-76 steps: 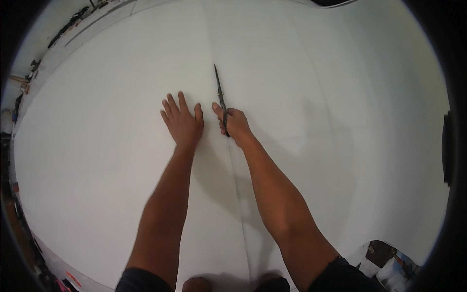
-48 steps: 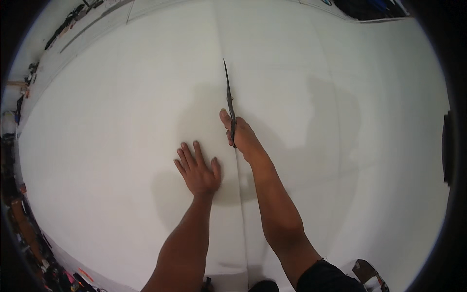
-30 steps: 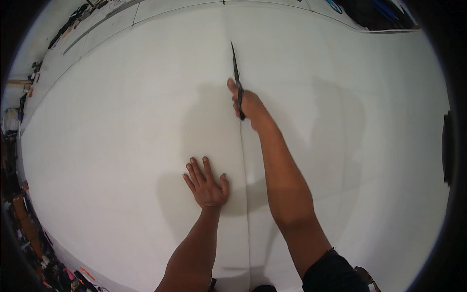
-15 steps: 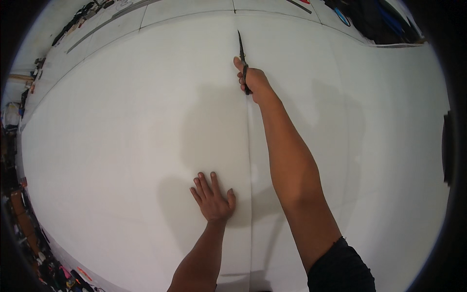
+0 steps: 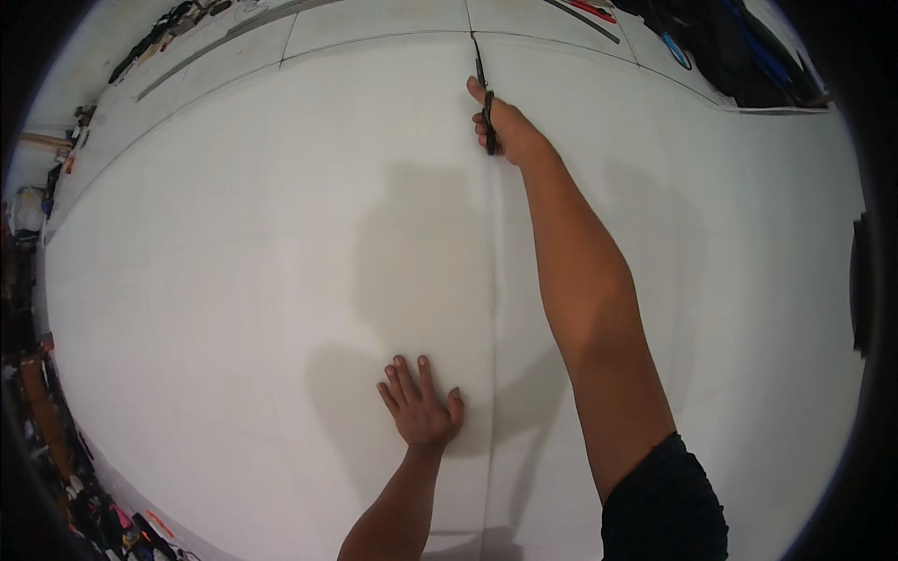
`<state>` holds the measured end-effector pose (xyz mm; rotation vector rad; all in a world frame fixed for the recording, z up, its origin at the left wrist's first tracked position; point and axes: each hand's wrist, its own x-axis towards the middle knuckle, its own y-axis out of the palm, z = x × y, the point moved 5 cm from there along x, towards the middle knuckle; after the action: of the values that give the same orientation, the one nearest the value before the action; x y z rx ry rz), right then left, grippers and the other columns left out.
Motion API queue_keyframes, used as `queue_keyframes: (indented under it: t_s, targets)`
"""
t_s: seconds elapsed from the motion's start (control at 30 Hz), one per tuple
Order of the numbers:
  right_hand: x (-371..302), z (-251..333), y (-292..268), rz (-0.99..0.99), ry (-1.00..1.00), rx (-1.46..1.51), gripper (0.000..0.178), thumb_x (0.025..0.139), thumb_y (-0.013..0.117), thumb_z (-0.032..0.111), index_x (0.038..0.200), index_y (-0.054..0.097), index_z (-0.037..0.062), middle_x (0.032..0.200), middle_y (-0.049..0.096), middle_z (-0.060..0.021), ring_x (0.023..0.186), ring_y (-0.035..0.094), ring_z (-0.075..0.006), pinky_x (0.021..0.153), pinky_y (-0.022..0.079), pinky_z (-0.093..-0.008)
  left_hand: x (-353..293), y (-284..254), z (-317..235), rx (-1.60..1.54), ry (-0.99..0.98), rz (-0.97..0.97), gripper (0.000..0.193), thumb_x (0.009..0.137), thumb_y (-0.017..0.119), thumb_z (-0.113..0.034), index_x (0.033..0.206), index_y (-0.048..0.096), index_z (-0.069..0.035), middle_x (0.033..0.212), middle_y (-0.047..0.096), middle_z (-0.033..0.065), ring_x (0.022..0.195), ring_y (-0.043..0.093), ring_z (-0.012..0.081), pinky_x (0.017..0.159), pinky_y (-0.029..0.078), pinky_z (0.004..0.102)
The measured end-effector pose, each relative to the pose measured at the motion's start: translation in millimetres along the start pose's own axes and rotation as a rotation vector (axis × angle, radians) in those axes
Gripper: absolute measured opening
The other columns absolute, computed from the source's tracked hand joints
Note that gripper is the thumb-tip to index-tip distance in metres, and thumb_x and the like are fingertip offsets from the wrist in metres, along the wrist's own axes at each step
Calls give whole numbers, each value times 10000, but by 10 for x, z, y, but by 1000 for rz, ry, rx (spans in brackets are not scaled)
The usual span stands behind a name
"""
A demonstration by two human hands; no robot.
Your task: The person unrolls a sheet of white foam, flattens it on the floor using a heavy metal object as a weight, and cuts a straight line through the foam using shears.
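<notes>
"What lies along the white sheet's point(image 5: 234, 280) left edge?"

"Clutter point(image 5: 70, 467), too dark and warped to make out. The sheet's near edge is cut off."

"And the left hand point(image 5: 428, 416)?"

"Palm down toward the near edge, fingers spread and holding nothing; its forearm runs out of view."

"The right hand point(image 5: 510, 129)?"

"Its fingers wrap the handles of the black scissors point(image 5: 488, 110), partly hiding them. The tip reaches the middle of the sheet's far edge; whether the blades are parted, I can't tell."

"Farther right?"

"A dark bundle point(image 5: 739, 56) by the far right corner, cut off above."
</notes>
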<state>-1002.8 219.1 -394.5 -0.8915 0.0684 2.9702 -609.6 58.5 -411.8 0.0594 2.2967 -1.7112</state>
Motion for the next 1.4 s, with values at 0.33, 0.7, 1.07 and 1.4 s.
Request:
queue_keyframes:
  t_s: [0.33,0.7,1.07,1.4]
  targets:
    - [149,-78,-252,-131,-186,-119,478,821,628,529,766,536,63,600,481,10,517,440,-95,500,388,-237,-286,-58,-120,0,75,-52,724,794,508,-369,1402,294,-40,1457,172,284,1363,128,446,1090,66,581]
    - [-454,252,-700,3,-296,-84,597,785,573,652,830,528,57,614,473,11,539,467,-101,556,389,-241,137,-2,-520,6,21,-67,708,810,496,-331,1412,274,-32,1469,157,264,1370,120,428,1096,69,568]
    - [89,91,-653,160,78,-113,613,713,589,723,775,488,121,610,459,37,510,463,-82,498,396,-225,134,108,-816,2,-53,-54,709,802,495,-346,1405,280,-41,1476,148,245,1374,111,419,1103,54,556]
    - [157,-182,-430,134,158,-172,626,695,594,737,771,492,124,604,464,27,495,467,-87,486,400,-230,274,213,-717,-15,-100,14,717,793,502,-372,1397,304,-40,1465,153,270,1370,106,436,1099,58,566]
